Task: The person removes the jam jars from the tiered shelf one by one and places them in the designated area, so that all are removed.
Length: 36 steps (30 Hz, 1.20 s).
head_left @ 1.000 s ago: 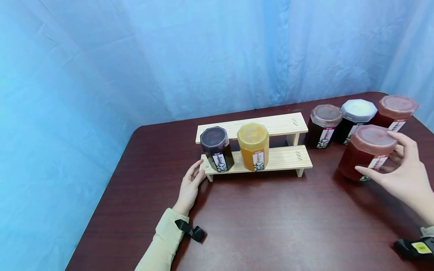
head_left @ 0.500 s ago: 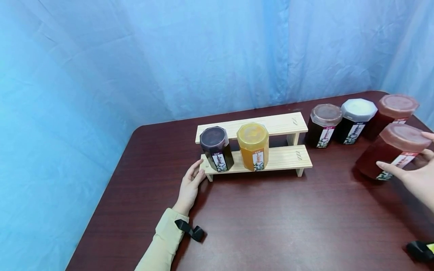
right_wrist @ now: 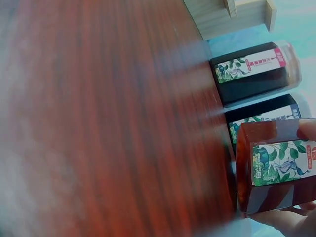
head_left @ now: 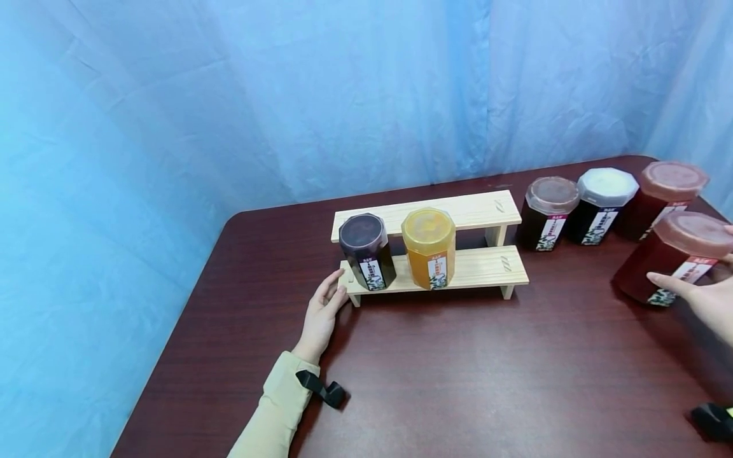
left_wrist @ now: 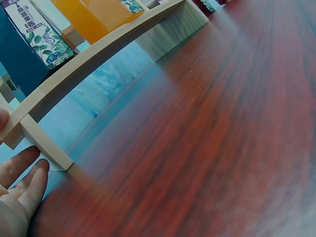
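At the left end of the two-step wooden shelf [head_left: 481, 267], my left hand [head_left: 317, 318] rests its relaxed fingers on the lower board's end and beside the leg [left_wrist: 47, 143]. On that board stand a dark purple jar [head_left: 372, 254] and a yellow jar [head_left: 429, 254]. My right hand [head_left: 707, 299], partly cut off by the frame's right edge, grips a red jar [head_left: 653, 267] between thumb and fingers. That jar looks tilted; whether its base touches the table is unclear. In the right wrist view, the thumb lies on the red jar's [right_wrist: 271, 168] side.
Behind the held jar stand a dark jar with a brownish lid [head_left: 546, 216], a dark jar with a white lid [head_left: 601, 210] and another red jar [head_left: 667, 197]. The dark red table [head_left: 458, 381] meets a blue curtain [head_left: 355, 95] at the back.
My right hand has moved to the right with the red jar, partly out of the head view. The left hand, shelf and other jars have stayed in place.
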{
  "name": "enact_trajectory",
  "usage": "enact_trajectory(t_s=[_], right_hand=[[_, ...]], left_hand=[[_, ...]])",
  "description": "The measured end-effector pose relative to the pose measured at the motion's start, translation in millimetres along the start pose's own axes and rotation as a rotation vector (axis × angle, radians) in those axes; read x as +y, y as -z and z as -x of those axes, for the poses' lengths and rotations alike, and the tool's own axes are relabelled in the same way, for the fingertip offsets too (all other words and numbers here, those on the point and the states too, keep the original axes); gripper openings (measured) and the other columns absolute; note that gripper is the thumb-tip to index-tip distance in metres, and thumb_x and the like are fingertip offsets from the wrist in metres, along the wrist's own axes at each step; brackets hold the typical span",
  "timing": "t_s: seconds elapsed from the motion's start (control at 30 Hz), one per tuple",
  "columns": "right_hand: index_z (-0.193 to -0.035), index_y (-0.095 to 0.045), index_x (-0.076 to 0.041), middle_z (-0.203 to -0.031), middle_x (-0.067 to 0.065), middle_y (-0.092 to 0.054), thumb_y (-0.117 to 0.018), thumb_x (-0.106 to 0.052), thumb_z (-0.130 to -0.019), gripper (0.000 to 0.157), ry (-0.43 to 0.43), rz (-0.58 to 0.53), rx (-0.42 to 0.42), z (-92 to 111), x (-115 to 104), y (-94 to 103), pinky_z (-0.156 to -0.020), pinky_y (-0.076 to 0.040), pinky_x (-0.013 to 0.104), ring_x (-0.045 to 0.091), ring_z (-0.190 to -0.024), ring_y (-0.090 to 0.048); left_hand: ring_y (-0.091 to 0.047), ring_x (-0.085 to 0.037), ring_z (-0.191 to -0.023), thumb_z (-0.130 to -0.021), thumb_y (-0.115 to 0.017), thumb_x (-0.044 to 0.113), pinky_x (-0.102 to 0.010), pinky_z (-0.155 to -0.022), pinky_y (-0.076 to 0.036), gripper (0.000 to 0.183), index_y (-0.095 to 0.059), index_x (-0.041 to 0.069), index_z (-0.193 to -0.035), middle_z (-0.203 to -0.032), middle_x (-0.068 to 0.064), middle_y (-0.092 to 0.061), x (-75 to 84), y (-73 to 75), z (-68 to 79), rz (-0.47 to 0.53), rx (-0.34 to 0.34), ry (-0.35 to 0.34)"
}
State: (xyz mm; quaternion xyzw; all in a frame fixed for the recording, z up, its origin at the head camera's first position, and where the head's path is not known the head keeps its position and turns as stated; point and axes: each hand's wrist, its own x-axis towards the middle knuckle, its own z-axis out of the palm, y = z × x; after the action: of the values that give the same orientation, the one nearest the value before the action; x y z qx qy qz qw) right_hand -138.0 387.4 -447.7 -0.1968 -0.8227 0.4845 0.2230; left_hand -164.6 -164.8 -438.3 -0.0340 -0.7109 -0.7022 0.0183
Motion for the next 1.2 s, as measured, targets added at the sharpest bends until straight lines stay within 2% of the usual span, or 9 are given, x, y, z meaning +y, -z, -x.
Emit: enact_trajectory(t_s=[0.23,0.3,0.4,0.53,0.67,0.73,0.97,1.17,1.2], right_hand=[[-0.146,-0.015,-0.039,-0.155,-0.006,-0.023,-0.071,-0.012,-0.083,0.089,0.052,0.08,0.036,-14,19,-0.7,-0.111,-0.019,0.013,-0.004,-0.137,-0.024],[-0.146,-0.016,-0.04,-0.154,-0.003,-0.026,-0.073,-0.011,-0.079,0.092,0.094,0.111,0.053,-16,21,-0.4,-0.112,-0.021,0.016,-0.007,-0.134,-0.027],[-0.146,-0.019,-0.039,-0.151,-0.004,-0.032,-0.075,-0.004,-0.075,0.097,0.176,0.12,0.061,-16,21,1.9,-0.108,-0.024,0.011,-0.014,-0.124,-0.032],[-0.146,-0.021,-0.035,-0.146,-0.008,-0.035,-0.075,0.0,-0.072,0.098,0.23,0.092,0.055,-9,7,5.5,-0.102,-0.023,0.002,-0.016,-0.118,-0.032],[-0.147,-0.021,-0.029,-0.151,0.006,-0.031,-0.071,0.0,-0.075,0.092,0.221,0.094,0.044,5,-16,8.2,-0.102,-0.02,0.004,-0.008,-0.127,-0.028],[-0.148,-0.021,-0.029,-0.152,0.007,-0.029,-0.07,-0.003,-0.077,0.089,0.228,0.111,0.048,11,-24,8.8,-0.103,-0.019,0.004,-0.008,-0.129,-0.027],[-0.147,-0.023,-0.026,-0.146,-0.009,-0.033,-0.07,0.002,-0.075,0.09,0.305,0.051,0.019,13,-26,11.0,-0.1,-0.022,0.001,-0.016,-0.12,-0.029],[-0.146,-0.027,-0.021,-0.133,-0.026,-0.03,-0.074,-0.012,-0.077,0.084,0.381,0.057,0.022,9,-23,13.3,-0.095,-0.021,-0.001,-0.019,-0.113,-0.028],[-0.146,-0.028,-0.022,-0.133,-0.027,-0.031,-0.075,-0.011,-0.075,0.086,0.389,0.062,0.028,3,-14,14.0,-0.096,-0.021,0.0,-0.019,-0.113,-0.028]], left_hand=[[-0.054,0.0,-0.107,-0.098,-0.049,0.01,-0.027,-0.098,-0.046,0.043,-0.042,0.001,-0.14,-0.132,-0.021,-0.052,-0.5,0.1,-0.2,-0.002,-0.005,-0.016],[-0.055,0.0,-0.106,-0.098,-0.049,0.011,-0.026,-0.097,-0.046,0.043,-0.042,0.0,-0.14,-0.131,-0.02,-0.052,-0.3,-0.2,0.4,-0.007,-0.006,-0.018],[-0.056,0.0,-0.105,-0.098,-0.05,0.012,-0.026,-0.096,-0.046,0.043,-0.043,0.001,-0.14,-0.13,-0.02,-0.053,0.1,-0.7,1.1,-0.007,-0.006,-0.016],[-0.056,0.0,-0.103,-0.098,-0.05,0.011,-0.024,-0.095,-0.047,0.043,-0.043,0.001,-0.14,-0.129,-0.018,-0.054,0.0,-1.1,0.9,-0.001,-0.005,-0.015],[-0.055,0.001,-0.104,-0.098,-0.05,0.011,-0.022,-0.094,-0.047,0.044,-0.042,0.0,-0.14,-0.131,-0.02,-0.053,-0.9,-0.8,0.2,-0.005,-0.01,-0.02],[-0.056,0.001,-0.104,-0.098,-0.05,0.01,-0.021,-0.093,-0.047,0.044,-0.042,0.0,-0.14,-0.132,-0.021,-0.052,-1.2,-0.7,0.4,0.0,-0.015,-0.018],[-0.055,0.001,-0.105,-0.098,-0.049,0.01,-0.021,-0.094,-0.046,0.044,-0.041,0.0,-0.14,-0.132,-0.022,-0.051,-0.7,-0.1,1.3,-0.003,-0.015,-0.019],[-0.056,0.001,-0.104,-0.098,-0.049,0.009,-0.022,-0.094,-0.047,0.043,-0.042,0.001,-0.14,-0.131,-0.021,-0.052,0.8,-0.7,1.4,0.01,-0.008,-0.008],[-0.056,0.001,-0.104,-0.098,-0.049,0.008,-0.022,-0.093,-0.047,0.043,-0.042,0.001,-0.14,-0.131,-0.021,-0.052,1.0,-0.8,1.3,0.012,-0.008,-0.008]])
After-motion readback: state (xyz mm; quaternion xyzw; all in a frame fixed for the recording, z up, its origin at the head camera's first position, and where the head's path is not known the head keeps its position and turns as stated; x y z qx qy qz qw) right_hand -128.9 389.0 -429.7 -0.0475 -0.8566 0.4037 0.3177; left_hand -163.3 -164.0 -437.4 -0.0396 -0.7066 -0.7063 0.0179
